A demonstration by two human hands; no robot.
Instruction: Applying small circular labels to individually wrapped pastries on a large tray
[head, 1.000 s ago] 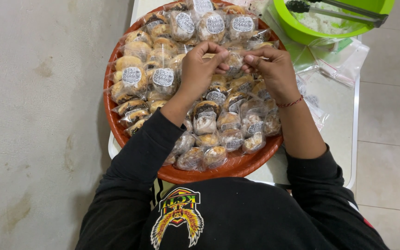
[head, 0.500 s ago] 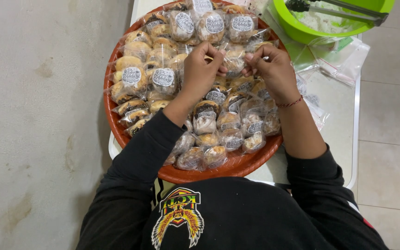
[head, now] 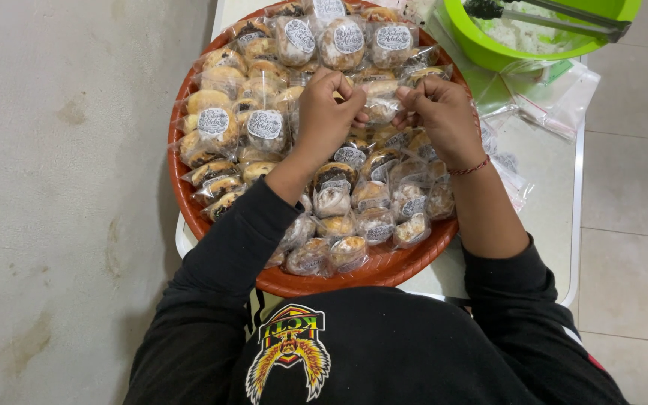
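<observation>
A round orange tray holds several small baked pastries, each in a clear plastic bag with a round sticker. My left hand and my right hand are both above the middle of the tray, pinching the two ends of one bagged pastry between them. The fingers of both hands are curled tight on the bag. A red string bracelet sits on my right wrist. Other bagged pastries lie around and under my hands.
The tray rests on a white table. A green bowl with white filling and metal tongs stands at the back right. Empty clear bags lie beside it. Concrete floor lies left, tiled floor right.
Both hands have stayed over the tray's middle, working the same bagged pastry with small finger shifts. Nothing else has moved.
</observation>
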